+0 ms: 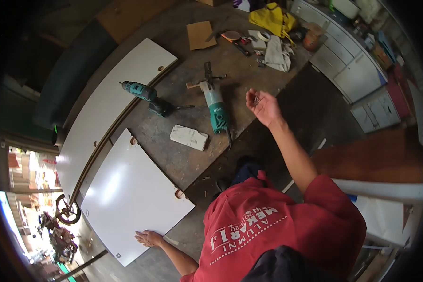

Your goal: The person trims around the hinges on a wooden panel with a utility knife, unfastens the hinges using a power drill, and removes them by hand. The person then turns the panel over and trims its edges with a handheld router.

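Observation:
My left hand (148, 238) lies with fingers spread on the near edge of a glossy white panel (131, 197). Two round hinge holes show along that panel's right edge. Raised over the workbench's front edge, my right hand (266, 107) is palm up with curled fingers around several small metal screws (257, 99); their exact kind is hard to make out. A teal cordless drill (143, 91) stands on the bench beyond the panel. Between it and my right hand lies a teal and grey power trimmer (216, 108) with its cord. A small white block (189, 137) sits nearer to me.
A long white panel (113, 89) with round holes lies along the far side of the workbench (145, 122). Brown cardboard (202, 35), a yellow bag (272, 19) and a whitish glove (278, 54) are at the back. Drawers (343, 61) stand right; a motorbike (61, 235) is left.

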Demonstrator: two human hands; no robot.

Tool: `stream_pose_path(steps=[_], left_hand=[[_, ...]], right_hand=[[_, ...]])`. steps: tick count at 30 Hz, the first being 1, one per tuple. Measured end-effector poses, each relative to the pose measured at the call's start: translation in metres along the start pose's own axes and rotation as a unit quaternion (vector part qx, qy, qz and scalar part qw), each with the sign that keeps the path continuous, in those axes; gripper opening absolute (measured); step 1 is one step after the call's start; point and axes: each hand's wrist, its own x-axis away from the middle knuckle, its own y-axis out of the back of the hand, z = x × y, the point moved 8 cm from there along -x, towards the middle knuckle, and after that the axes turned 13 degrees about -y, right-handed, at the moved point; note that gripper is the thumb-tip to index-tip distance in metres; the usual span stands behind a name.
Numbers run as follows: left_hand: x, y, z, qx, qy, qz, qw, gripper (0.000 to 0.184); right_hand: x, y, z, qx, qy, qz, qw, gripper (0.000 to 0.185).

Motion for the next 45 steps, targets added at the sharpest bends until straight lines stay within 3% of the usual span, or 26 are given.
stream_pose_path(steps=[3, 4, 5, 7, 9, 10, 11, 12, 13, 14, 15, 16, 18, 19, 20, 23, 26, 29, 33, 34, 35, 37, 38, 40, 41, 45], left_hand=[[0.047, -0.001, -0.013, 0.018, 0.021, -0.035, 0.999, 0.052], [0.064, -0.019, -0.004, -0.008, -0.030, -0.113, 0.993, 0.055], [0.085, -0.016, -0.020, -0.013, -0.020, -0.117, 0.993, 0.055], [0.166, 0.003, -0.029, 0.084, 0.130, -0.253, 0.955, 0.062], [0.240, -0.042, -0.018, 0.192, 0.293, -0.231, 0.908, 0.055], [0.279, -0.080, -0.010, 0.328, 0.307, -0.207, 0.869, 0.036], [0.323, -0.096, -0.043, 0.458, 0.377, -0.088, 0.800, 0.019], [0.367, -0.086, -0.095, 0.441, 0.480, 0.140, 0.745, 0.015], [0.405, -0.093, -0.136, 0.439, 0.444, 0.313, 0.715, 0.016], [0.438, -0.096, -0.166, 0.427, 0.358, 0.428, 0.712, 0.018], [0.464, -0.096, -0.191, 0.414, 0.281, 0.485, 0.717, 0.019], [0.487, -0.096, -0.207, 0.407, 0.243, 0.494, 0.728, 0.021], [0.521, -0.094, -0.226, 0.383, 0.231, 0.473, 0.759, 0.024], [0.534, -0.093, -0.230, 0.375, 0.244, 0.454, 0.771, 0.026], [0.545, -0.091, -0.232, 0.371, 0.261, 0.433, 0.779, 0.027], [0.571, -0.073, -0.238, 0.371, 0.311, 0.379, 0.789, 0.032], [0.592, -0.058, -0.235, 0.372, 0.346, 0.340, 0.791, 0.038], [0.599, -0.052, -0.230, 0.382, 0.358, 0.321, 0.789, 0.043], [0.608, -0.053, -0.221, 0.403, 0.362, 0.299, 0.786, 0.050], [0.608, -0.053, -0.214, 0.408, 0.364, 0.291, 0.785, 0.052], [0.609, -0.055, -0.209, 0.412, 0.366, 0.286, 0.784, 0.054], [0.610, -0.063, -0.194, 0.416, 0.375, 0.278, 0.780, 0.055], [0.611, -0.070, -0.186, 0.418, 0.378, 0.276, 0.779, 0.054], [0.611, -0.089, -0.169, 0.439, 0.365, 0.303, 0.763, 0.055], [0.614, -0.096, -0.151, 0.443, 0.365, 0.296, 0.764, 0.055], [0.627, -0.125, -0.085, 0.432, 0.347, 0.283, 0.783, 0.052]], right_hand=[[-0.063, 0.014, 0.048, -0.034, 0.009, 0.024, 0.999, 0.031], [-0.097, 0.042, 0.051, -0.032, -0.048, 0.022, 0.998, 0.029], [-0.123, 0.057, 0.052, -0.030, -0.105, 0.018, 0.994, 0.028], [-0.144, 0.057, 0.069, -0.021, -0.123, 0.007, 0.992, 0.024], [-0.172, 0.072, 0.097, 0.066, -0.109, 0.062, 0.990, 0.026], [-0.181, 0.077, 0.117, 0.194, -0.051, 0.001, 0.980, 0.029], [-0.181, 0.073, 0.140, 0.373, 0.011, -0.106, 0.922, 0.032], [-0.201, 0.080, 0.160, 0.521, 0.056, -0.134, 0.841, 0.036], [-0.249, 0.116, 0.183, 0.663, 0.239, -0.113, 0.700, 0.036], [-0.269, 0.124, 0.195, 0.777, 0.311, -0.151, 0.526, 0.035], [-0.313, 0.154, 0.202, 0.801, 0.273, -0.079, 0.526, 0.030], [-0.305, 0.129, 0.204, 0.777, 0.214, -0.091, 0.585, 0.023], [-0.306, 0.102, 0.206, 0.847, 0.249, -0.073, 0.463, 0.014], [-0.306, 0.094, 0.207, 0.852, 0.248, -0.057, 0.457, 0.014], [-0.304, 0.090, 0.208, 0.859, 0.271, -0.093, 0.423, 0.016], [-0.328, 0.101, 0.211, 0.902, 0.251, -0.048, 0.349, 0.017], [-0.305, 0.072, 0.207, 0.901, 0.223, -0.029, 0.370, 0.016], [-0.288, 0.050, 0.209, 0.912, 0.232, -0.025, 0.336, 0.016], [-0.251, 0.016, 0.228, 0.867, 0.310, -0.094, 0.378, 0.023], [-0.241, 0.009, 0.231, 0.814, 0.401, -0.048, 0.418, 0.026], [-0.231, -0.002, 0.230, 0.801, 0.418, -0.078, 0.421, 0.026], [-0.175, -0.047, 0.197, 0.742, 0.518, -0.020, 0.425, 0.023], [-0.152, -0.063, 0.169, 0.737, 0.521, -0.011, 0.429, 0.023], [-0.104, -0.097, 0.109, 0.698, 0.511, 0.045, 0.500, 0.020], [-0.082, -0.109, 0.077, 0.694, 0.515, 0.049, 0.502, 0.020], [0.022, -0.152, -0.090, 0.648, 0.485, 0.275, 0.519, 0.020]])
